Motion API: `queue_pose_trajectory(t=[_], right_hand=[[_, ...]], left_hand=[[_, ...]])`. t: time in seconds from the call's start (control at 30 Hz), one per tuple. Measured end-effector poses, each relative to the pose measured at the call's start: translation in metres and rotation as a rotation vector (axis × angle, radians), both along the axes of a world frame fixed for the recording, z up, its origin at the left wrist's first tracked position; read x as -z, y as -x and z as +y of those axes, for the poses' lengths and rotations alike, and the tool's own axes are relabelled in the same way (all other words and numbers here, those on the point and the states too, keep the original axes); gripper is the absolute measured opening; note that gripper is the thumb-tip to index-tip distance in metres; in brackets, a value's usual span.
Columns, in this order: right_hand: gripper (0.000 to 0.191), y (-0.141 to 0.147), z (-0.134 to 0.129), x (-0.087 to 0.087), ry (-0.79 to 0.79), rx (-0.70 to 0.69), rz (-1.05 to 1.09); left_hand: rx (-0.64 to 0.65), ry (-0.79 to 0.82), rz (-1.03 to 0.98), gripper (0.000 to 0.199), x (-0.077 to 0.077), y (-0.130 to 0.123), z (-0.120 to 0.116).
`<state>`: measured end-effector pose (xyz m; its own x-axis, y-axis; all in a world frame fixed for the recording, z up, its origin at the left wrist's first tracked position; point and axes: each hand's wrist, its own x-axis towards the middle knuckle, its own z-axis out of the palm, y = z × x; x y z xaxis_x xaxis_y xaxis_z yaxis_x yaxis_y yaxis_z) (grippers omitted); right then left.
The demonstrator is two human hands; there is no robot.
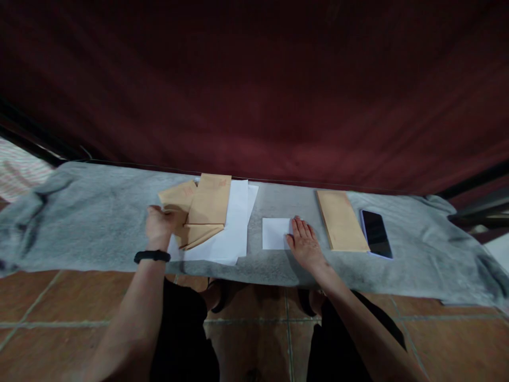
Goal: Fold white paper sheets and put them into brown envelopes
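Observation:
My left hand [159, 225] is closed at the left edge of a brown envelope [177, 196], pinching it. Beside that envelope lies another brown envelope [210, 200], its flap toward me, both partly over white paper sheets [237, 212]. My right hand [304, 244] lies flat, fingers stretched out, on the right end of a small folded white paper [275, 234]. To its right is a neat stack of brown envelopes [342, 220].
A phone [376, 233] with a dark screen lies right of the envelope stack. Grey cloth [103, 217] covers the long narrow bench. Behind it hangs a dark red curtain [254, 106]. My legs and feet are below the front edge, over floor tiles [254, 339].

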<state>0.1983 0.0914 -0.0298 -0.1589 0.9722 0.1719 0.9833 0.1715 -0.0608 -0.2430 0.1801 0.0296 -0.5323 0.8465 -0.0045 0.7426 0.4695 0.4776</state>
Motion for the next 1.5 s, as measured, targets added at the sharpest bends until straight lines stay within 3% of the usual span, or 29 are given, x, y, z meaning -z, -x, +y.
queue_pose_trajectory(t=[0.07,0.13,0.27,0.4,0.5,0.7,0.83,1.03,1.23,1.33,1.5], right_hand=[[0.059,0.001,-0.001,0.0,-0.004,0.01,0.0],[0.059,0.002,-0.002,0.0,-0.004,0.015,0.0],[0.059,0.005,-0.001,-0.004,0.011,0.025,0.015],[0.058,0.009,0.0,-0.008,0.037,-0.005,0.069],[0.054,0.013,-0.002,-0.007,0.051,-0.095,0.099],[0.056,0.018,-0.009,0.001,0.012,-0.204,0.093],[0.056,0.016,-0.01,0.005,-0.055,-0.147,0.105],[0.056,0.011,-0.011,0.009,-0.118,-0.033,0.095],[0.059,0.006,-0.013,0.01,-0.132,0.018,0.092],[0.06,0.004,-0.012,0.008,-0.113,0.018,0.09],[0.06,0.005,-0.011,0.006,-0.099,0.028,0.125]], left_hand=[[-0.09,-0.138,0.098,0.035,-0.007,-0.011,-0.003],[-0.051,-0.296,0.131,0.046,-0.014,-0.035,-0.004],[0.465,-0.387,0.016,0.041,-0.014,-0.12,-0.016],[0.979,-0.315,0.022,0.047,0.006,-0.212,-0.054],[1.215,-0.246,0.074,0.056,0.024,-0.251,-0.084],[1.123,-0.202,0.169,0.076,0.042,-0.268,-0.097],[1.048,-0.208,0.22,0.08,0.049,-0.268,-0.092],[0.964,-0.194,0.289,0.068,0.054,-0.269,-0.092],[0.991,-0.164,0.318,0.075,0.046,-0.268,-0.092],[1.004,-0.136,0.375,0.07,0.037,-0.262,-0.093],[0.812,-0.133,0.482,0.059,0.012,-0.248,-0.088]])
